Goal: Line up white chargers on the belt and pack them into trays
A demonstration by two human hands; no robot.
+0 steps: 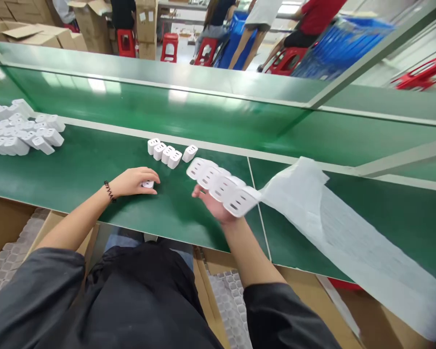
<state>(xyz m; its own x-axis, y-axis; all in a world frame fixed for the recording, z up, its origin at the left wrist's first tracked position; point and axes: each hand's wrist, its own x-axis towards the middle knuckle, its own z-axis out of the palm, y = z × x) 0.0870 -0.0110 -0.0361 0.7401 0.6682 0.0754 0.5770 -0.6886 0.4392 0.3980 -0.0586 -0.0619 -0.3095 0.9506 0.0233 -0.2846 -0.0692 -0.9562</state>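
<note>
My left hand (133,181) lies on the green bench top (94,169), its fingers curled over one small white charger plug (147,184). My right hand (213,206) is raised just above the bench and holds a row of several white charger plugs (221,186) stacked side by side across its fingers. Beyond the left hand, a short row of several white plugs (169,153) stands on the bench. A long white sheet (341,232) trails from the held row to the right.
A heap of white plugs (18,130) lies at the far left of the bench. A conveyor channel (189,111) runs behind. Cardboard boxes with clear blister trays (228,295) sit below the near edge. People on red stools (169,46) work in the background.
</note>
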